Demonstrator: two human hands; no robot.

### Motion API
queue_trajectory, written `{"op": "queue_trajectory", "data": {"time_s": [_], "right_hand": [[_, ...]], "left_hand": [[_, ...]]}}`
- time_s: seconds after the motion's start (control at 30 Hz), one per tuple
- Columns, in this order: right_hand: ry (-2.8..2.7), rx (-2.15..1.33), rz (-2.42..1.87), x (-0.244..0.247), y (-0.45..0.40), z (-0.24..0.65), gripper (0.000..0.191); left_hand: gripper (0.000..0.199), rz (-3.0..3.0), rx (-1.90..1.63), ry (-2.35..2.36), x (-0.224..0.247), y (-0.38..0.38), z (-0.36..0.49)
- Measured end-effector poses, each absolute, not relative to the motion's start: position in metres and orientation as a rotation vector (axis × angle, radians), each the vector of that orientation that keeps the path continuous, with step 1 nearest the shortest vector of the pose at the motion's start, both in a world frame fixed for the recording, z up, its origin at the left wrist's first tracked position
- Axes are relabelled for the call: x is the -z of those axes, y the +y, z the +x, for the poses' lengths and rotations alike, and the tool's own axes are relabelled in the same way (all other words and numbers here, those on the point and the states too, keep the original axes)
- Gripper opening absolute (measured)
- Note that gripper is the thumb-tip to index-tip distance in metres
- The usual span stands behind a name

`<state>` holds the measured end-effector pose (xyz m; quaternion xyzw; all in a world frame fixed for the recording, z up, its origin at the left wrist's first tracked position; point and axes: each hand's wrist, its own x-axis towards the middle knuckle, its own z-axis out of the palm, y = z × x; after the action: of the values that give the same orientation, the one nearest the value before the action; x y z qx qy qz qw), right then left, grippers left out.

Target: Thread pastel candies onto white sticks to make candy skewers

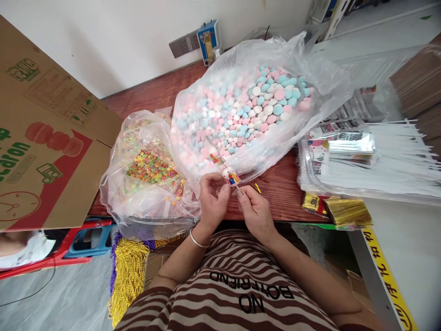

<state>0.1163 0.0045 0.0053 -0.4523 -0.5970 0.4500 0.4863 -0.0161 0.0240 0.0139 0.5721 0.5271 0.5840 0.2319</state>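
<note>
Close to the table's front edge, my left hand (214, 197) is closed on a small clear printed candy bag (230, 176). Orange and yellow bits and pale pieces show through the film. A thin white stick (236, 185) comes out at the bag's lower end, and my right hand (255, 211) pinches it between thumb and fingers. Behind both hands lies a large clear bag of pink, blue and white round candies (255, 110), its mouth open to the right. To the left of my left hand sits a clear bag of small colourful ring-shaped pieces (151, 166).
White sticks (386, 161) fill a clear tray on the right, with printed packets on top. Gold twist ties (347, 211) lie below it. A cardboard box (51, 124) stands at left; gold bead strings (129, 262) hang below the table. A blue device (208, 41) is against the wall.
</note>
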Motion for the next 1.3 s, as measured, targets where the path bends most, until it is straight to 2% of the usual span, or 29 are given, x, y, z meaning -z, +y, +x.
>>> {"op": "queue_trajectory", "data": {"time_s": [0.07,0.13,0.27,0.37,0.43,0.6,0.67,0.73,0.8,0.97,1.1,1.2,1.3], "right_hand": [[-1.579,-0.971,-1.081,-0.005,0.004,0.117,0.027],[-1.707,-0.783,-1.079,-0.002,0.004,0.117,0.025],[-1.900,-0.233,-1.125,0.009,0.002,0.119,0.023],[-1.933,-0.171,-1.116,0.015,0.000,0.123,0.018],[-1.854,-0.467,-1.090,0.015,-0.002,0.125,0.018],[-1.112,-1.803,-0.821,0.004,-0.008,0.123,0.029],[-0.841,-2.078,-0.670,-0.001,-0.009,0.122,0.029],[-0.783,-2.143,-0.609,-0.003,-0.009,0.120,0.028],[-0.953,-1.973,-0.684,-0.001,-0.007,0.118,0.027],[-1.564,-1.032,-1.023,0.011,0.002,0.115,0.020],[-1.763,-0.495,-1.115,0.015,0.009,0.122,0.018],[-1.794,-0.273,-1.177,0.015,0.012,0.128,0.017],[-1.829,-0.192,-1.223,0.015,0.011,0.129,0.019]], "left_hand": [[0.041,1.210,-1.571,1.317,-0.022,0.033,-0.018],[0.048,0.999,-1.497,1.199,-0.031,0.043,-0.021],[0.039,0.766,-1.518,1.132,-0.042,0.055,-0.024],[0.037,0.639,-1.554,1.098,-0.044,0.056,-0.019],[0.036,0.608,-1.558,1.042,-0.044,0.055,-0.014],[0.033,0.618,-1.525,0.940,-0.046,0.052,-0.009],[0.034,0.633,-1.489,0.937,-0.046,0.051,-0.007],[0.034,0.640,-1.460,0.892,-0.046,0.049,-0.004],[0.034,0.636,-1.447,0.859,-0.045,0.047,-0.001],[0.043,0.706,-1.447,1.056,-0.034,0.045,0.005],[0.054,1.057,-1.558,1.271,-0.019,0.038,-0.004],[0.046,1.620,-1.674,1.553,-0.011,0.027,-0.015],[0.028,2.195,-1.552,1.698,-0.010,0.020,-0.020]]}}
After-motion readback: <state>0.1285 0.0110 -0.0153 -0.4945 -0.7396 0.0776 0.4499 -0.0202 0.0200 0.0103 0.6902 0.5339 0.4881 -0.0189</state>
